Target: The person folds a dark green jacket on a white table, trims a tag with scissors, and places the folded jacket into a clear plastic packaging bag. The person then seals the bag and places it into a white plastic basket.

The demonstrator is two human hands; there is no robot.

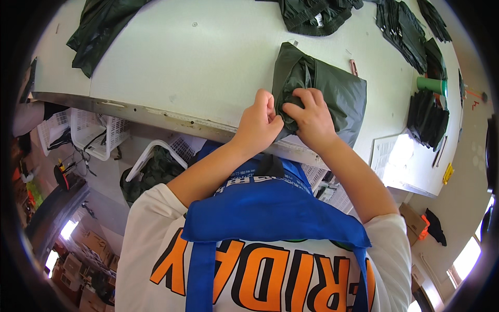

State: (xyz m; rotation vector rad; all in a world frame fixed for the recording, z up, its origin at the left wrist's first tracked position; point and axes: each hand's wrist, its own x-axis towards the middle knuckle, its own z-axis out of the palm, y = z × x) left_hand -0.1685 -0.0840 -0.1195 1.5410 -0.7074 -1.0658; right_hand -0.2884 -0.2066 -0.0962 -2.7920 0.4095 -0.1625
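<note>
Dark green fabric, folded into a compact garment bundle, lies on the white worktable at its near edge, directly in front of you. Both of your hands are on the bundle's near left corner.

Your left hand rests at the table edge with its fingers curled together; the fingertips pinch a fold of the green fabric at the bundle's lower left. Your right hand sits just beside it, touching it, with the fingers bent and closed down on the bunched fabric at the same corner. Both grips are closed on the garment.

The bundle's far end lies flat on the table surface, with a small brown piece just beside its far right corner.

Around the work area:
- A loose dark green garment hangs over the table's far left.
- Another crumpled dark garment lies beyond the bundle.
- Stacks of folded dark pieces line the right side of the table, near a green cylinder.
- A printed paper sheet lies at the near right corner.
- White plastic baskets stand below the table edge on your left.
</note>
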